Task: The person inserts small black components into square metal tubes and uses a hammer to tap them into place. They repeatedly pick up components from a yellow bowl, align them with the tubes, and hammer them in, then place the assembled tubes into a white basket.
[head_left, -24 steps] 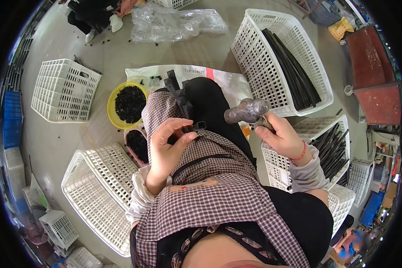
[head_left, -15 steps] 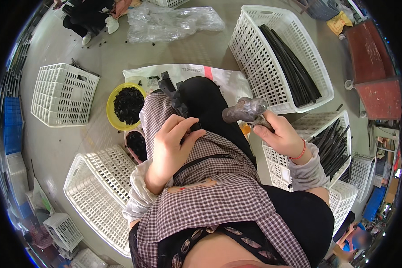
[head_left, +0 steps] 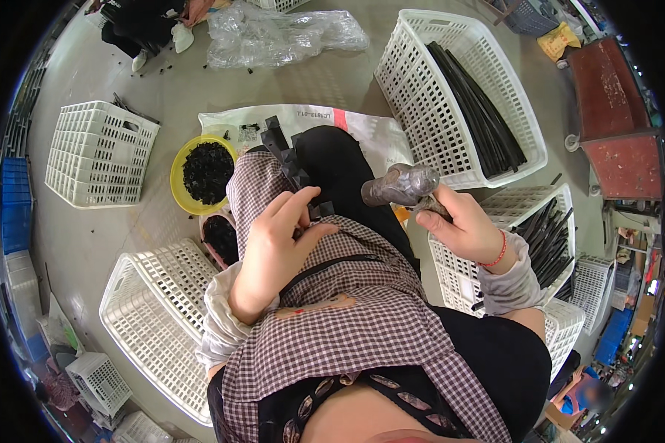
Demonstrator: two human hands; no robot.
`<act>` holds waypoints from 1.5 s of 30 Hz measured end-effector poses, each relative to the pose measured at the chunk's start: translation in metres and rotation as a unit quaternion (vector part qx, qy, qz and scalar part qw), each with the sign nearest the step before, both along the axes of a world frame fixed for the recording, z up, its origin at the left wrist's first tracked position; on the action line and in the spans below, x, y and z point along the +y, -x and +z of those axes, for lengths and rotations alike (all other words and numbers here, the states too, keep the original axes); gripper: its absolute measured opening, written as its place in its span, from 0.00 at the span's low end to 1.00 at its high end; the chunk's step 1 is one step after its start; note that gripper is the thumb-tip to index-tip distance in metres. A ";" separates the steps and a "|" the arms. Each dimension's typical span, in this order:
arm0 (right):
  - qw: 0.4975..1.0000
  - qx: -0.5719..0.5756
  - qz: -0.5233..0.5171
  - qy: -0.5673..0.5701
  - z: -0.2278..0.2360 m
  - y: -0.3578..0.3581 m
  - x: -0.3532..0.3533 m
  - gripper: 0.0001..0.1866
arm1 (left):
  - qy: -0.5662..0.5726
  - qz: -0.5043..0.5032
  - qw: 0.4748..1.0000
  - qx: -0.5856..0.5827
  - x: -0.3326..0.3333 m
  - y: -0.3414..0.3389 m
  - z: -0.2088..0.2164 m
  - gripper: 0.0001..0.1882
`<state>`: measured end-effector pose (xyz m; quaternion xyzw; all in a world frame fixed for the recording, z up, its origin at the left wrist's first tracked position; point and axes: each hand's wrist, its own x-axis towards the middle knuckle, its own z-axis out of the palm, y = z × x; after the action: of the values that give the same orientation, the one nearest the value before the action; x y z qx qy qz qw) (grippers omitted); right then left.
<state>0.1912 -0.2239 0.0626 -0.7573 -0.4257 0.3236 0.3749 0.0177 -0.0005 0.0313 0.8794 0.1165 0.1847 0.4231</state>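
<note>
My right hand (head_left: 465,227) is wrapped around the handle of a worn hammer (head_left: 400,184), just right of my knees. Its dull grey metal head points left over my lap, and most of the handle is hidden by my fingers. My left hand (head_left: 281,235) is over my lap with thumb and fingers apart. Beside its fingertips is a small black piece (head_left: 322,210), seemingly not gripped. Ahead of that, a dark jagged, faceted black part (head_left: 285,151) stands at my knee.
A yellow basin (head_left: 176,193) and a pink container (head_left: 220,240) of black bits stand left. White crates (head_left: 162,295) flank me; a right one (head_left: 462,96) holds long black strips. A white sack (head_left: 233,118) lies ahead, clear plastic film (head_left: 284,37) beyond it. A red cart (head_left: 619,111) stands right.
My left hand's thumb and fingers have spread and drawn back slightly from the small black piece. The hammer stays nearly in place in my right hand.
</note>
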 end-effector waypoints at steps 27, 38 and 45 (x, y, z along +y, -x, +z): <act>0.998 -0.059 -0.015 0.028 0.031 0.007 0.042 0.16 | 0.661 0.243 0.700 -0.119 0.091 0.109 -0.163 0.06; 0.952 0.172 -0.247 0.047 -0.048 0.016 0.007 0.09 | 0.757 0.466 0.416 -0.188 0.095 0.214 -0.352 0.07; 0.934 0.217 -0.279 0.049 -0.065 0.023 0.004 0.10 | 0.670 0.569 0.440 -0.184 0.106 0.237 -0.388 0.08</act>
<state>0.1681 -0.2202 -0.0029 -0.7742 -0.0888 0.3828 0.4961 -0.2190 0.1051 -0.3570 0.0029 0.5978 0.4058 0.6913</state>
